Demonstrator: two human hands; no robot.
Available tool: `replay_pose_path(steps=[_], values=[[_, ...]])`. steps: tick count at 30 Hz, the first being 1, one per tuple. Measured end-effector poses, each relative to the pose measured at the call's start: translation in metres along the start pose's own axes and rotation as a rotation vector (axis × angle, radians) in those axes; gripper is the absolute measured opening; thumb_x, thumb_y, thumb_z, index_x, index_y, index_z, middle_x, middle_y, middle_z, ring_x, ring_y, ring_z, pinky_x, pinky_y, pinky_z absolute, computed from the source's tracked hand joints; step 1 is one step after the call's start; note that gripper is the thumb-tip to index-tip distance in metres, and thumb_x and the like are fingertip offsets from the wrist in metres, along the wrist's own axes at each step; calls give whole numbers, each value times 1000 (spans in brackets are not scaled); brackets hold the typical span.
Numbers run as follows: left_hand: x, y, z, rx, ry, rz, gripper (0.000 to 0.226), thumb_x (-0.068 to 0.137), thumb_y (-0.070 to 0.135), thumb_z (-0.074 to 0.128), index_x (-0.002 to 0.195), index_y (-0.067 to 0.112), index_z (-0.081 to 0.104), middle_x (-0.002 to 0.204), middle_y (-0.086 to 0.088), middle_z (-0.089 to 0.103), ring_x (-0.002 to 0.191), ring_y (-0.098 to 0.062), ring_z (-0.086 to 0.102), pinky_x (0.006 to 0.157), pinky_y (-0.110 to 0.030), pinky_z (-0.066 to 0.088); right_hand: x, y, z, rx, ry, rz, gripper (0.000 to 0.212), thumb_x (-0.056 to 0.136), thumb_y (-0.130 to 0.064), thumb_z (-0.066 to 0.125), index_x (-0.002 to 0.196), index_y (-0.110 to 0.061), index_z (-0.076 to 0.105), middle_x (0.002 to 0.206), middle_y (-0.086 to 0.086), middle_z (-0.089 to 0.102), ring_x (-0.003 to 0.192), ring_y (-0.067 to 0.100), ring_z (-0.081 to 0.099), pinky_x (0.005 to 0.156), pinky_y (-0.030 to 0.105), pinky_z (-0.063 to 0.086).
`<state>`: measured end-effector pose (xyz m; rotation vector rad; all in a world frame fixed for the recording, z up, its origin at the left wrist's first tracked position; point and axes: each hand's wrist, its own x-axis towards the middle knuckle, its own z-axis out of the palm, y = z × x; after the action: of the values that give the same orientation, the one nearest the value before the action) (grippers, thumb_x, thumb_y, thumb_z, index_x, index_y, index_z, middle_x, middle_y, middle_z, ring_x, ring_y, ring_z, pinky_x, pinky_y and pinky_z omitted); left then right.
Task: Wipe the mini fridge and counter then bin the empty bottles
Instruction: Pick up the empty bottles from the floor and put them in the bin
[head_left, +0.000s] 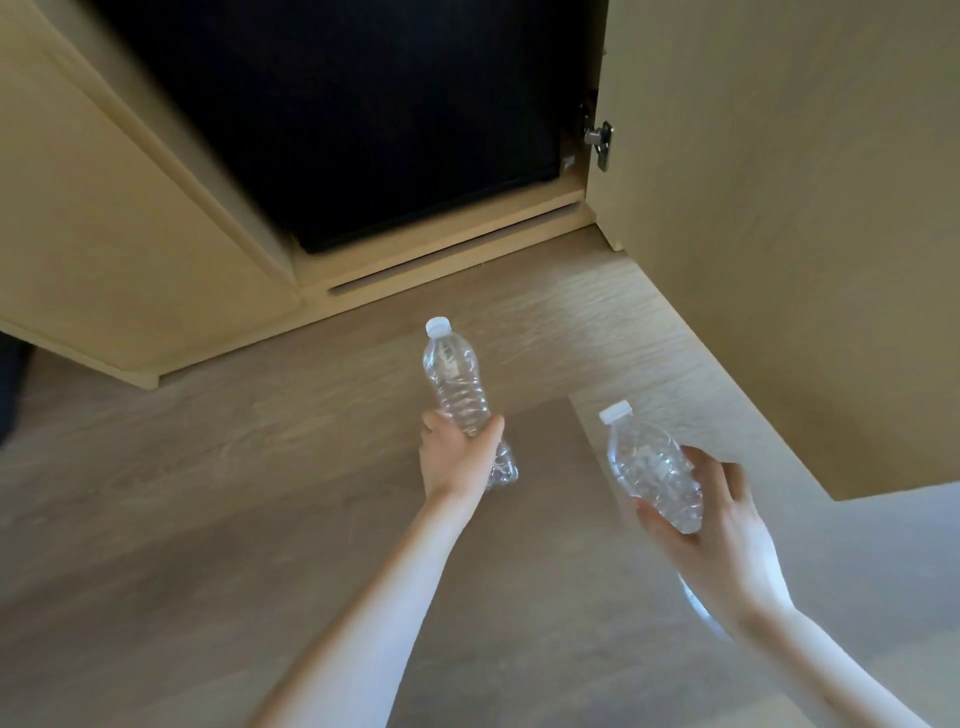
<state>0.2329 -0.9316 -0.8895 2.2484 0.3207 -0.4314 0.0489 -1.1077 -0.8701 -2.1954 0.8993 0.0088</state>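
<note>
Both arms stretched forward over wood floor (208, 519). Left hand (457, 462) wrapped tight round clear bottle (457, 384), cap up. Right hand (711, 525) half spread, second bottle (649, 467) cradled by fingers. Black fridge (363, 119) tucked in cabinet ahead.

Wood-grain floor (208, 493), tan cabinet (104, 234), open cabinet door (779, 234), metal hinge (600, 137)

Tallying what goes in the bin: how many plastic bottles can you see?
2. One clear capped bottle is gripped in the left hand; the other capped bottle is held in the right hand. More may lie out of view.
</note>
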Motion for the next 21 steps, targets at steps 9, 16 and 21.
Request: replay_pose_path(steps=[9,16,21], values=[[-142,79,-117,131,-108,147,41,77,42,74,99,25,44,99,8,55,93,-17,58,73,-31,41,-70,-108,-108,103,4,116,64,82,-47,71,136,-32,41,119,-10,42,94,17,58,74,30,43],[-284,213,-252,68,-161,248,43,78,32,79,106,25,47,95,13,53,87,-3,51,71,-4,35,-155,-247,-258,195,30,124,62,83,-49,70,135,-32,41,120,-12,42,100,13,60,85,36,51],[-394,324,-363,43,-192,338,48,75,29,81,113,19,53,99,9,48,88,6,49,71,0,34,-243,-346,-401,214,96,154,62,83,-48,72,134,-28,43,115,-9,43,93,10,57,81,29,49]])
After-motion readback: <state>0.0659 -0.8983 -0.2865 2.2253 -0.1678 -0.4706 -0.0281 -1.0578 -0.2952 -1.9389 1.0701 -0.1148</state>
